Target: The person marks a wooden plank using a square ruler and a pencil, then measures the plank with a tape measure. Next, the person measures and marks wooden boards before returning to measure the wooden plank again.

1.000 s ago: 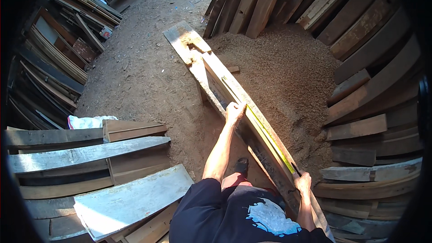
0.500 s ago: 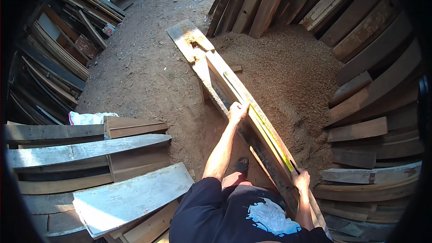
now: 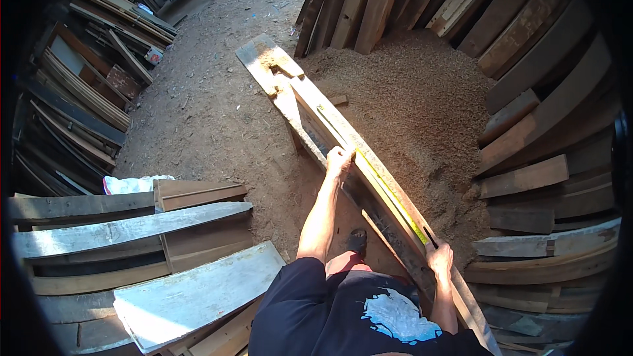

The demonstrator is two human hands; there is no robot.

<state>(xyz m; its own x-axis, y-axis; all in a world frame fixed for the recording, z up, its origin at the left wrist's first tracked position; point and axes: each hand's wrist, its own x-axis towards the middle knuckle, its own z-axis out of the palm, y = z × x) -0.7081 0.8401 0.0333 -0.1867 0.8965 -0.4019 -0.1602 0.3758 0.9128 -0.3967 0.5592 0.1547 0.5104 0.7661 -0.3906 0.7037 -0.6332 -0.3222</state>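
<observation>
The fingers of the left hand (image 3: pixel 339 161) are bunched together, pinching the yellow tape (image 3: pixel 394 191); those of the right hand (image 3: pixel 440 258) curl closed around a dark slim tool (image 3: pixel 430 235) – too small to identify – at the tape's near end. The tape stretches along a long timber (image 3: pixel 374 161) on a narrow bench (image 3: pixel 252 56), beside heaped sawdust (image 3: pixel 422 92).

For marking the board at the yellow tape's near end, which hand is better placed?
Probably the right hand: it is at the near end of the yellow tape, with a thin dark object jutting from it. The left hand is farther up the board.
</observation>
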